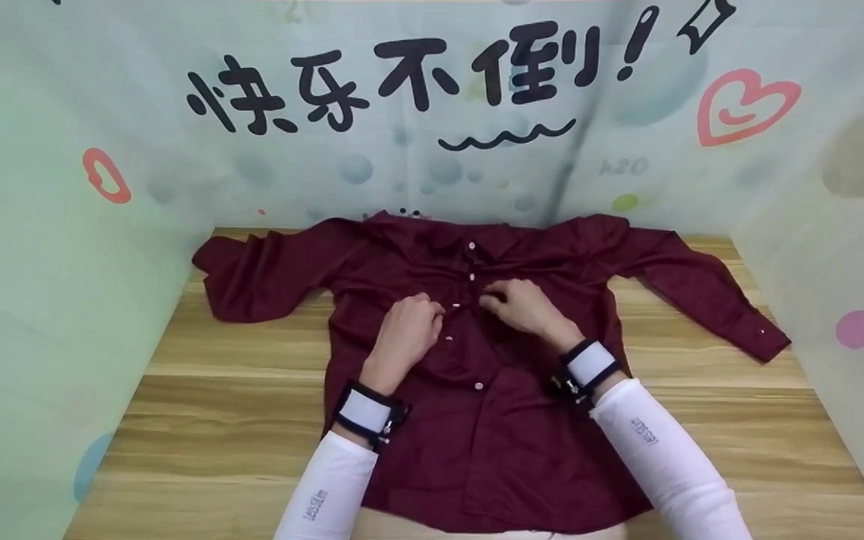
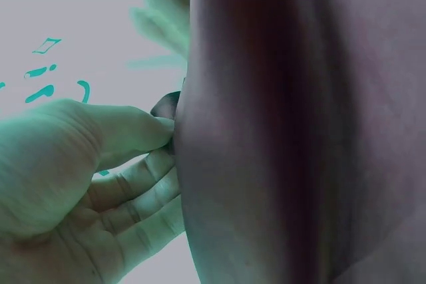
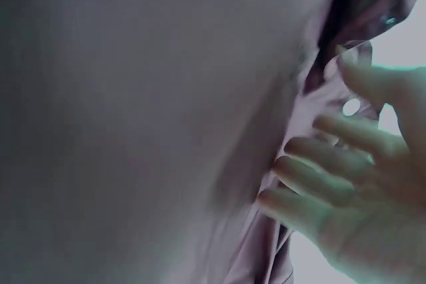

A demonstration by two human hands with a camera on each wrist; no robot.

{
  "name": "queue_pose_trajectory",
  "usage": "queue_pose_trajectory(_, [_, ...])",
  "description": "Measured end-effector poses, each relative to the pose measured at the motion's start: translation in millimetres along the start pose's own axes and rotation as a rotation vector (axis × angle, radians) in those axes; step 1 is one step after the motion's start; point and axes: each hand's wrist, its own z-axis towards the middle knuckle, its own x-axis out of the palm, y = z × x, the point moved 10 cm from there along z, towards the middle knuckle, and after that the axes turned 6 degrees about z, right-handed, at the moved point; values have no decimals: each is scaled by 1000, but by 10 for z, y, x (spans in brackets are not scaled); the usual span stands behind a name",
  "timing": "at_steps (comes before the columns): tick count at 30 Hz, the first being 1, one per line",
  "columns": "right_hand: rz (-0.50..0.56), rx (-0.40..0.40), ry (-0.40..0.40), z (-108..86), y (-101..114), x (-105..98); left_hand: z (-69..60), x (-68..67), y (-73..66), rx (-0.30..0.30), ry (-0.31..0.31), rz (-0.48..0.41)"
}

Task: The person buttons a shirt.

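Pinched by the left hand (image 1: 406, 334) at its front edge, the shirt (image 1: 522, 405) lies on the table (image 1: 237, 420); the right hand (image 1: 526, 306), fingers parted, seems empty. Likely light and limp, best held beside the buttons (image 1: 479, 386).

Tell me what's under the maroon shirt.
The wooden tabletop shows on both sides of the maroon shirt, so it probably continues underneath. A pale patch peeks past the bottom edge, unidentifiable. Anything else beneath is covered by the cloth.

Soft, hazy, greenish wrist views
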Motion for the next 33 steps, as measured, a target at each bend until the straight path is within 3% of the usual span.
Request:
queue_pose_trajectory(3, [253, 64, -37, -28, -1, 6, -7, -39, 11, 0, -16, -17])
queue_pose_trajectory(6, [506, 181, 29, -44, -54, 167, -23, -94, 22, -9, -37, -37])
queue_pose_trajectory(10, [744, 315, 105, -36, -117, 406, -44, -119, -17, 16, -39, -53])
queue_pose_trajectory(14, [1005, 403, 94, -8, -134, 553, -65, -36, -134, 102, 11, -50])
queue_pose_trajectory(18, [1249, 403, 19, 41, -101, 583, -97, 111, -195, 143, 94, -34])
queue_pose_trajectory(22, [1309, 325, 34, 72, -6, 590, -113, 217, -201, 145, 148, -43])
queue_pose_trajectory(28, [1285, 190, 85, 52, 93, 556, -112, 251, -173, 134, 159, -70])
queue_pose_trajectory(33, [1213, 199, 22, 17, 38, 511, -111, 265, -163, 137, 160, -89])
